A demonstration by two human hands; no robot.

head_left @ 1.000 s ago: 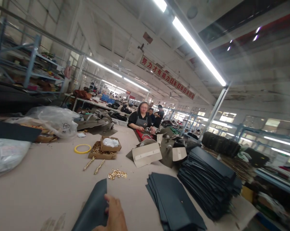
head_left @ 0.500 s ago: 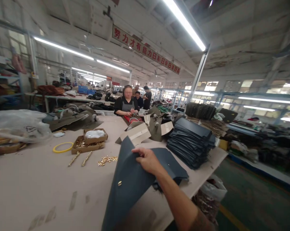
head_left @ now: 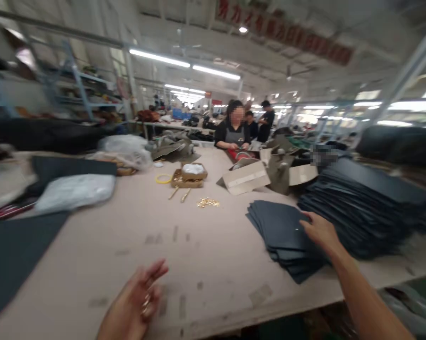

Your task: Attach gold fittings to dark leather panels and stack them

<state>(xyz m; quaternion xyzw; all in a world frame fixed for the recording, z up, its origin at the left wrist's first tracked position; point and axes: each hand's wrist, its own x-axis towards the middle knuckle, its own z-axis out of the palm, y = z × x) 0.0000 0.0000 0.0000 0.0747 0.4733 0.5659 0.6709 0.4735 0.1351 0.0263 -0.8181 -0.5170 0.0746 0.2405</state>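
My right hand (head_left: 319,230) lies flat, fingers stretched out, on top of a low stack of dark grey leather panels (head_left: 281,229) near the table's right edge. My left hand (head_left: 138,302) hovers over the beige table (head_left: 184,255) at the bottom, smeared by motion. Its fingers are loosely curled around a small shiny glint that I cannot make out. Loose gold metal fittings (head_left: 207,203) lie on the table farther away.
A much taller pile of dark panels (head_left: 368,208) stands right of the low stack. Small cardboard boxes (head_left: 189,175), a yellow ring (head_left: 163,178), plastic bags (head_left: 74,191) and a dark sheet (head_left: 14,255) lie to the left. A person in an apron (head_left: 234,132) works at the far end.
The dark panel my right hand held up is now down on the low stack, with the hand flat on it. My left hand has come into view. The view has swung left.
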